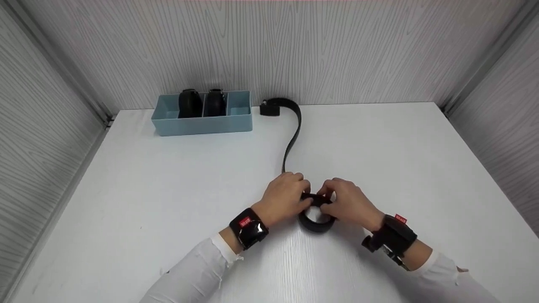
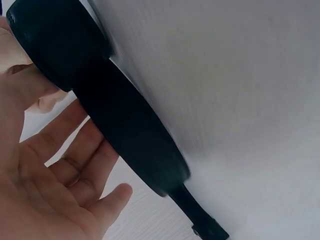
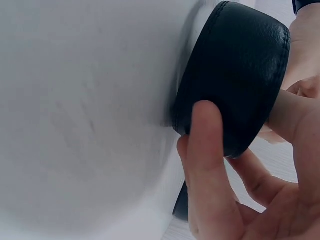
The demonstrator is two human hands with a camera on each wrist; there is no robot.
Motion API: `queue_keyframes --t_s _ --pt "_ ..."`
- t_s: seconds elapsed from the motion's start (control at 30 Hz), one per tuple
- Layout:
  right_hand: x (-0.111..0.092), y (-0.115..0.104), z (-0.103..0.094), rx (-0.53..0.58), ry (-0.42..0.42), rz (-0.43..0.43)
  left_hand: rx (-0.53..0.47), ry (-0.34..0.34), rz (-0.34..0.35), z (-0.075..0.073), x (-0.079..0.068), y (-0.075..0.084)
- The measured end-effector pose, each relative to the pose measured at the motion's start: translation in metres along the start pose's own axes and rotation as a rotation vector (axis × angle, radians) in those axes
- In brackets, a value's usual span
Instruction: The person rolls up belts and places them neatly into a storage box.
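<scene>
A black leather belt (image 1: 298, 126) lies on the white table, its near end wound into a coil and the rest trailing in a curve toward the back wall. At the far end sits its buckle end (image 1: 269, 109). My left hand (image 1: 283, 200) pinches the coil at its left, where the strap runs off; in the left wrist view the other fingers (image 2: 92, 165) stretch along the strap. From the right, my right hand (image 1: 353, 204) grips the coil between thumb and fingers. Stitched edges show on the coil (image 3: 240, 65) in the right wrist view.
A blue divided box (image 1: 202, 126) stands at the back left. Two rolled black belts, one (image 1: 190, 104) beside the other (image 1: 216, 103), stand upright in it. Grey wood-grain panels (image 1: 269, 50) enclose the table at the back and sides.
</scene>
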State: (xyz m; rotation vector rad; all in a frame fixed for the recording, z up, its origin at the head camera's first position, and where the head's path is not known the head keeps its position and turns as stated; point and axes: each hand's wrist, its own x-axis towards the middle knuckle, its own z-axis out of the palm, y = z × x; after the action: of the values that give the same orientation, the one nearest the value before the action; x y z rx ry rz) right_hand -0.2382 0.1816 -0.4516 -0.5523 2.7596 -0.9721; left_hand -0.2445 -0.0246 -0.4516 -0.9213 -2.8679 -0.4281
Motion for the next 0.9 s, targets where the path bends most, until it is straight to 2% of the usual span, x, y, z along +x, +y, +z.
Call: queue_keyframes --t_s 0.13,0.3,0.57,0.63,0.77,0.9 --pt "0.001 -0.001 -0.001 0.020 -0.016 0.003 -0.025 -0.019 -0.034 -0.001 0.000 0.002" --pt "0.005 -0.001 -0.001 0.064 -0.025 -0.012 -0.054 -0.017 -0.041 -0.001 0.000 0.002" --pt "0.007 0.003 0.001 0.141 -0.052 -0.026 -0.132 0.038 -0.103 0.003 -0.005 -0.001" --pt "0.007 0.003 0.003 0.139 -0.040 -0.024 -0.147 0.016 -0.137 0.001 -0.008 -0.002" --pt "0.008 0.001 0.006 0.128 -0.025 -0.012 -0.189 -0.079 -0.220 -0.007 -0.014 -0.003" --pt "0.008 -0.002 0.009 0.150 -0.045 0.010 -0.215 -0.121 -0.237 -0.012 -0.015 -0.004"
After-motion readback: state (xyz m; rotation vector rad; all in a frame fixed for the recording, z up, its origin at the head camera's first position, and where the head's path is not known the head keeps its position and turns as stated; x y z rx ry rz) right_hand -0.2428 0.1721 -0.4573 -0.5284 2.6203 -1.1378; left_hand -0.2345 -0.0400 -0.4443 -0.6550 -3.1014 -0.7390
